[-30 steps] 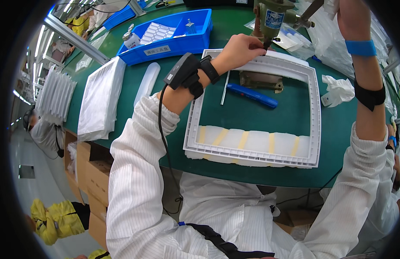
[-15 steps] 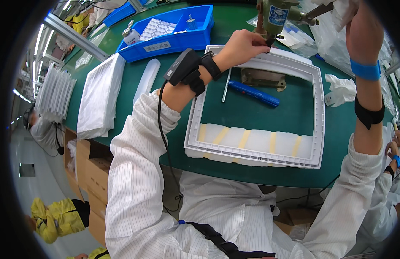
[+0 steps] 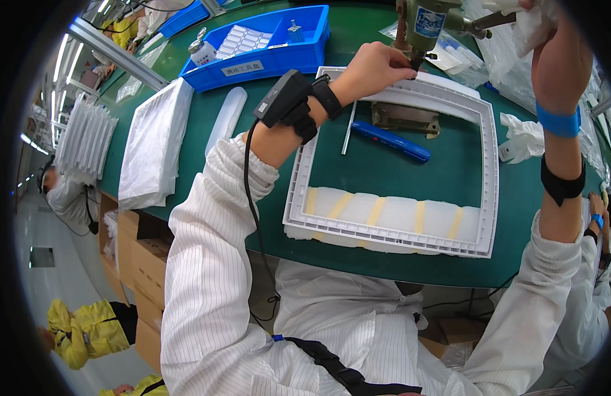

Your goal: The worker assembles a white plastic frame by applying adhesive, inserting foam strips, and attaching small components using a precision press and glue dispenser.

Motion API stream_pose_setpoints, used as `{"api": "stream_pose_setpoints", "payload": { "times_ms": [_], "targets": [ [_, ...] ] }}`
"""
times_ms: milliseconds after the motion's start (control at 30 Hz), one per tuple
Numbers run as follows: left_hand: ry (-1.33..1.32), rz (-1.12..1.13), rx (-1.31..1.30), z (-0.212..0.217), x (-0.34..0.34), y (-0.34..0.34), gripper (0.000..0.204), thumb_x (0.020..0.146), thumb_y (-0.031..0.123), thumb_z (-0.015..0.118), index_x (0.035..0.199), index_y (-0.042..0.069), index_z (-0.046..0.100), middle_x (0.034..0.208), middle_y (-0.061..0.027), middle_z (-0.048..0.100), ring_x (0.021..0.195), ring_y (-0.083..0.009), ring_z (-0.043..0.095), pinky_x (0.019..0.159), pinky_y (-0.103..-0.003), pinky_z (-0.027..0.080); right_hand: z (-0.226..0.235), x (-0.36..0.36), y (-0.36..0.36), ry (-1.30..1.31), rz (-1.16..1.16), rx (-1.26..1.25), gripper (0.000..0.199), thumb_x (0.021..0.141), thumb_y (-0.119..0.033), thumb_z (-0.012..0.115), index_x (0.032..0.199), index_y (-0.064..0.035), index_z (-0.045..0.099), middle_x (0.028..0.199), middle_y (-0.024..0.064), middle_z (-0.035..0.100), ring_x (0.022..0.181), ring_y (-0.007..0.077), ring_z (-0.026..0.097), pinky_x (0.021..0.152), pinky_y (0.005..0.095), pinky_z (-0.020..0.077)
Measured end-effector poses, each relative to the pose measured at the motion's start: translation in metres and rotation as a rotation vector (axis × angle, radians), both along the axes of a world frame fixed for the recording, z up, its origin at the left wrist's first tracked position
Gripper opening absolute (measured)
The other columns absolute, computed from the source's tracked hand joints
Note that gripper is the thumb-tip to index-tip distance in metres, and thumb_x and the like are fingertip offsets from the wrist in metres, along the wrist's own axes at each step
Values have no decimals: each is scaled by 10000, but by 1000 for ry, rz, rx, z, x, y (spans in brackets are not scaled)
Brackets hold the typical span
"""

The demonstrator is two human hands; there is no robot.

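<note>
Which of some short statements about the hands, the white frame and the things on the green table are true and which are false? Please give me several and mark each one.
1. The left hand rests on the far edge of the white frame. True.
2. The right hand lies flat on the green table. False: it is raised, up by the hanging power tool.
3. A blue pen-like tool lies inside the frame's opening. True.
4. The blue tray stands inside the frame. False: it stands beyond the frame, at the far left.
5. The left wrist wears a black device with a cable. True.
6. The frame's near side is bare. False: white padding with yellow strips lies under it.
</note>
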State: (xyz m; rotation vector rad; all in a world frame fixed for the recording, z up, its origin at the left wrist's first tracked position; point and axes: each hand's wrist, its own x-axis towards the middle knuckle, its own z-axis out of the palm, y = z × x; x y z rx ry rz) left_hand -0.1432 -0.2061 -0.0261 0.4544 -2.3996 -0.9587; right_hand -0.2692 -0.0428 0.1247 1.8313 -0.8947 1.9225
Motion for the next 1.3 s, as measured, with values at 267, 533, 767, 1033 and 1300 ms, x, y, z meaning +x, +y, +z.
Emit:
{"api": "stream_pose_setpoints", "payload": {
  "times_ms": [267, 533, 767, 1033, 1300],
  "targets": [
    [-10, -15, -16, -1, 0, -3, 338, 817, 253, 756, 997, -31, 731, 921, -152, 737, 825, -192, 705, 789, -280, 544, -49, -39, 19, -137, 36, -7, 235, 1004, -238, 459, 1088, -40, 553, 954, 164, 649, 850, 257, 606, 886, 431, 500],
    [5, -19, -31, 1, -3, 0, 353, 819, 265, 754, 992, -41, 728, 913, -158, 736, 837, -202, 707, 796, -287, 543, -26, -66, 13, 102, -59, 19, 201, 1001, -155, 425, 1058, -32, 574, 941, 178, 625, 855, 272, 578, 947, 493, 467],
    [9, -23, -5, -2, 0, -2, 346, 822, 255, 754, 994, -44, 728, 911, -151, 737, 837, -194, 708, 793, -284, 545, -5, -3, 1, 36, 21, -50, 194, 1035, -252, 456, 1021, -63, 495, 827, 46, 506, 737, 126, 486, 705, 263, 417],
    [9, -14, -21, -4, 1, -2, 327, 819, 247, 759, 985, -34, 734, 903, -143, 738, 831, -189, 708, 791, -281, 546, -10, 18, 11, -102, 75, -32, 185, 1019, -245, 470, 1017, -62, 497, 823, 50, 517, 738, 134, 492, 707, 268, 414],
    [4, -9, -25, -3, 1, -2, 327, 810, 253, 767, 982, -24, 739, 901, -146, 738, 808, -190, 705, 785, -279, 546, -51, -42, 29, -61, 80, 55, 191, 969, -143, 436, 1040, -39, 579, 935, 182, 624, 847, 266, 573, 938, 496, 466]
  ]
}}
